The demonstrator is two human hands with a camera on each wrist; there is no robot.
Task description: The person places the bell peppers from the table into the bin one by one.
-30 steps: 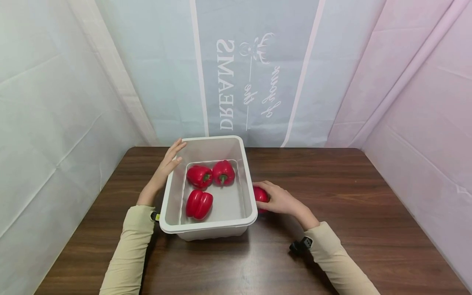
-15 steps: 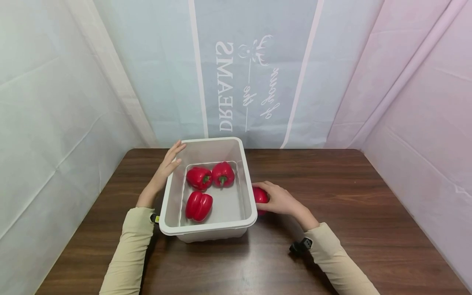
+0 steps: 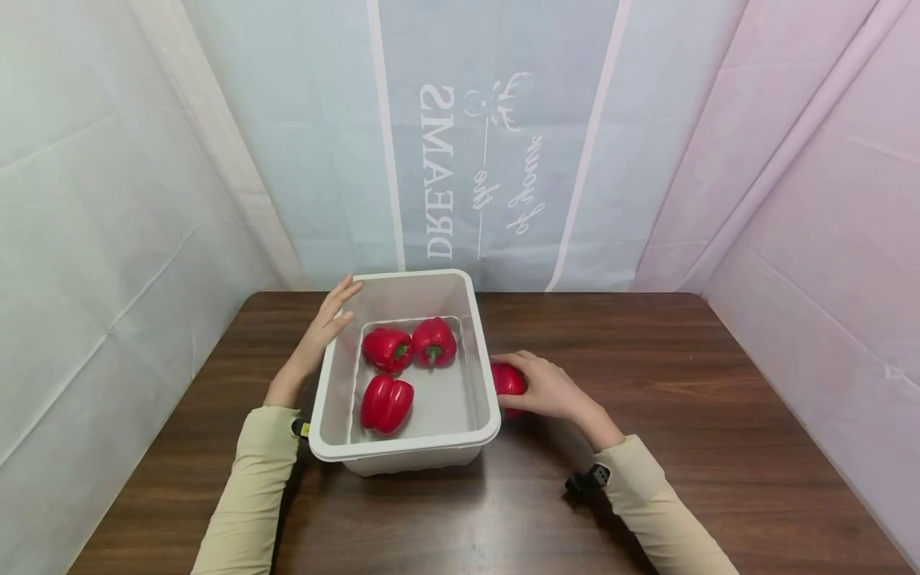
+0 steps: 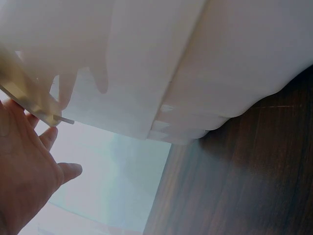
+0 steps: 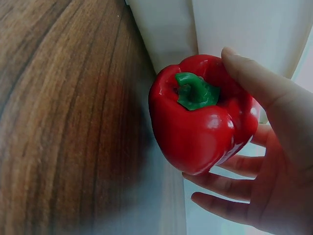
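A light grey plastic bin point(image 3: 402, 442) stands on the table with three red bell peppers lying inside: one at the left point(image 3: 387, 349), one at the back right point(image 3: 434, 343) and one nearer the front point(image 3: 386, 405). My left hand point(image 3: 319, 335) is at the bin's left rim, its fingers extended; in the left wrist view the thumb stands apart from the bin. Just outside the right wall, my right hand point(image 3: 542, 387) holds another red bell pepper point(image 5: 195, 132) between thumb and fingers. Its green stem faces the right wrist camera. The head view hides part of this pepper.
The dark wooden table point(image 3: 647, 359) extends to both sides of the bin and in front of it. A pale blue printed curtain point(image 3: 503, 200) hangs behind the table, with white cloth walls point(image 3: 848, 279) at left and right. Both wrists carry small black devices point(image 3: 589, 479).
Both hands and the bin stay in place. A little more of the pepper in my right hand shows now, as though turned slightly. The head view has shifted a little.
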